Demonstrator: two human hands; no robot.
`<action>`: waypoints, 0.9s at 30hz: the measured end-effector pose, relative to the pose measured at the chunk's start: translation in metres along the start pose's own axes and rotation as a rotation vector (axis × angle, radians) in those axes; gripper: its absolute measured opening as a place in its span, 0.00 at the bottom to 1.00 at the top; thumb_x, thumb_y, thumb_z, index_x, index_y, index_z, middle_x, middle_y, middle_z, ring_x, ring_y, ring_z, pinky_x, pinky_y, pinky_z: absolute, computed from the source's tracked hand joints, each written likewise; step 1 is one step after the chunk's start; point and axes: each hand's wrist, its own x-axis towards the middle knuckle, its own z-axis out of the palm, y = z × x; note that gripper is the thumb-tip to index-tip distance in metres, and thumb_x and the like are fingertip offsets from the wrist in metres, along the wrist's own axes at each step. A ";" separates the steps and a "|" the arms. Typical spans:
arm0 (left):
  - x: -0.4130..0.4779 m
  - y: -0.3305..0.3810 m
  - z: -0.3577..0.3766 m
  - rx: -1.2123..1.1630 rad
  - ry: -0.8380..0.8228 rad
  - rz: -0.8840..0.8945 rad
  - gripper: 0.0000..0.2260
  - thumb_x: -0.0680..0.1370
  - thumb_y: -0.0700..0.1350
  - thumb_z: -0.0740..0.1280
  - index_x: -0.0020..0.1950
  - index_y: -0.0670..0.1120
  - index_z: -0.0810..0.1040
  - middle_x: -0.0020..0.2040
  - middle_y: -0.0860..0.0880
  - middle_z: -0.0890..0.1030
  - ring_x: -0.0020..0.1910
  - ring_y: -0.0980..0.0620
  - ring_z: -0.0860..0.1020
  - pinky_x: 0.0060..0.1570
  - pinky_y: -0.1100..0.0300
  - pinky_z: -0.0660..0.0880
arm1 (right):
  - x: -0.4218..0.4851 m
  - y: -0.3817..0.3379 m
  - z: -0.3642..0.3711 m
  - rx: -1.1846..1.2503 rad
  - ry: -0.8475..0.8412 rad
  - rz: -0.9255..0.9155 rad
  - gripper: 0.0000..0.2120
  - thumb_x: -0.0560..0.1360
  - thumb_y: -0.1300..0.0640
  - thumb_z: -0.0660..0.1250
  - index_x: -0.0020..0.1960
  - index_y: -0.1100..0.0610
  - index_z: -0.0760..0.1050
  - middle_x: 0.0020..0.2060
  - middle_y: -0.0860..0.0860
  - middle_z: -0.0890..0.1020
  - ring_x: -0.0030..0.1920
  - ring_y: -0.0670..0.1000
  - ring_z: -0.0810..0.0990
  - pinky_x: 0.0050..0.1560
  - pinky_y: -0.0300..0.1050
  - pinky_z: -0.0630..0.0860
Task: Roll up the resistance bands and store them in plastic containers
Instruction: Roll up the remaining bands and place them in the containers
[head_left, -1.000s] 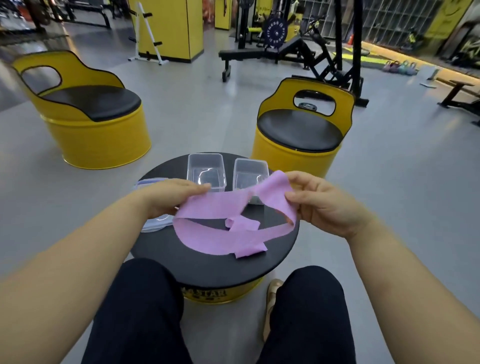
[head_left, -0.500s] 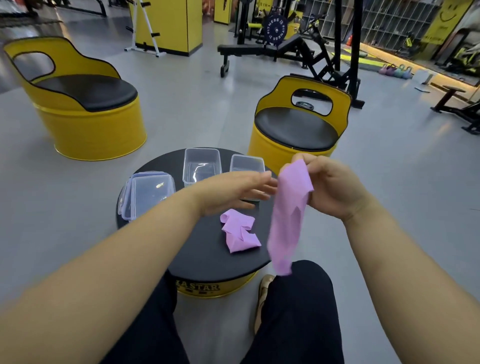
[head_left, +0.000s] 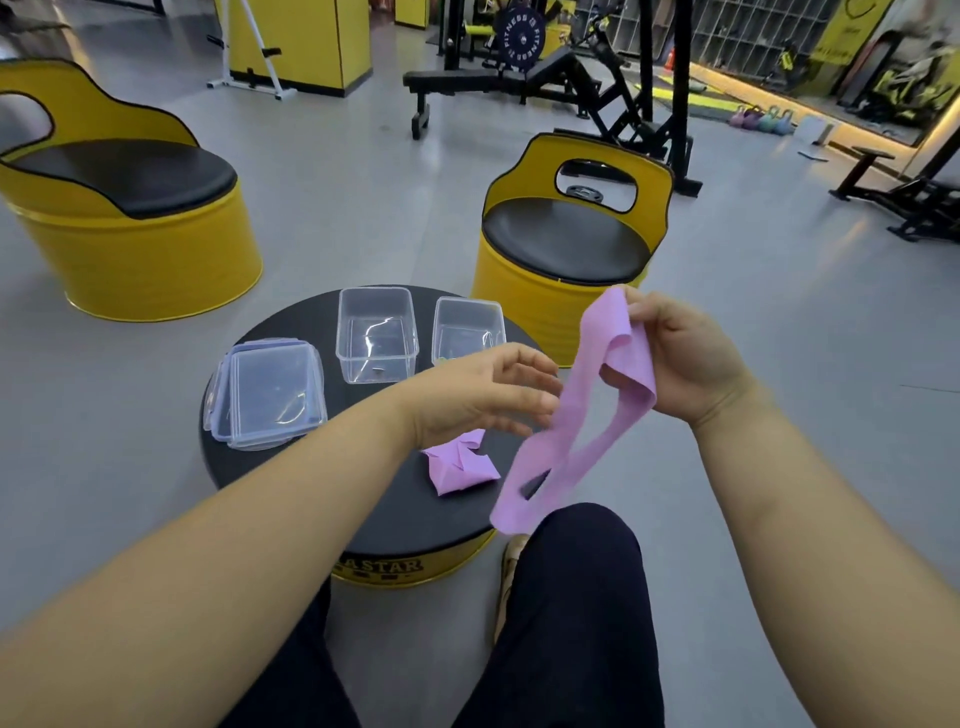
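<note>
The right hand (head_left: 691, 358) was closed round the top of a lilac, flat, stretchy loop resistance band (head_left: 592, 343), pinching it between thumb and fingers. The band hung from that grip in a long open loop, off the near right edge of the round black-topped desk (head_left: 249, 467) and down to just above the person's right knee. The left hand (head_left: 467, 395) held nothing. Its fingers were relaxed and spread, with the tips right beside the band's left strand; whether they touched it could not be told.

A second lilac band (head_left: 460, 465) lay crumpled on the desk near the front. Behind it stood two clear, rectangular plastic containers, the larger (head_left: 376, 317) and the smaller (head_left: 467, 327), side by side and open, neither holding a band. Their clear lids (head_left: 275, 400) were stacked at the left.

No band looked rolled, so the task seemed to be at an early stage. The main risk was probably the band itself. It was held at one point only and folded over at the top, so a roll begun from there might wind crooked or trap a twist. Thin, springy rubber would also likely uncoil if the grip loosened before it reached a container. The light, empty containers sat close to the left forearm, and a careless reach could knock them.
</note>
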 end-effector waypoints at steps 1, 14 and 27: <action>0.001 0.000 0.001 0.027 0.001 -0.013 0.16 0.73 0.40 0.71 0.59 0.48 0.72 0.58 0.47 0.77 0.46 0.53 0.80 0.48 0.60 0.76 | 0.000 0.001 0.002 0.012 -0.005 0.009 0.08 0.65 0.62 0.58 0.30 0.59 0.74 0.27 0.53 0.75 0.27 0.49 0.76 0.28 0.38 0.75; -0.021 0.023 -0.047 0.515 0.229 -0.014 0.07 0.74 0.51 0.71 0.46 0.49 0.83 0.43 0.45 0.84 0.42 0.51 0.81 0.50 0.57 0.76 | -0.004 0.007 -0.037 -0.174 -0.140 -0.005 0.21 0.52 0.50 0.82 0.41 0.57 0.82 0.30 0.50 0.80 0.27 0.45 0.77 0.26 0.34 0.73; -0.034 0.086 -0.057 0.676 0.833 0.448 0.17 0.77 0.36 0.60 0.42 0.59 0.77 0.32 0.42 0.75 0.28 0.56 0.67 0.30 0.65 0.64 | 0.025 0.040 -0.053 -1.347 0.418 -0.429 0.04 0.73 0.59 0.70 0.41 0.52 0.80 0.33 0.41 0.79 0.34 0.42 0.74 0.34 0.29 0.68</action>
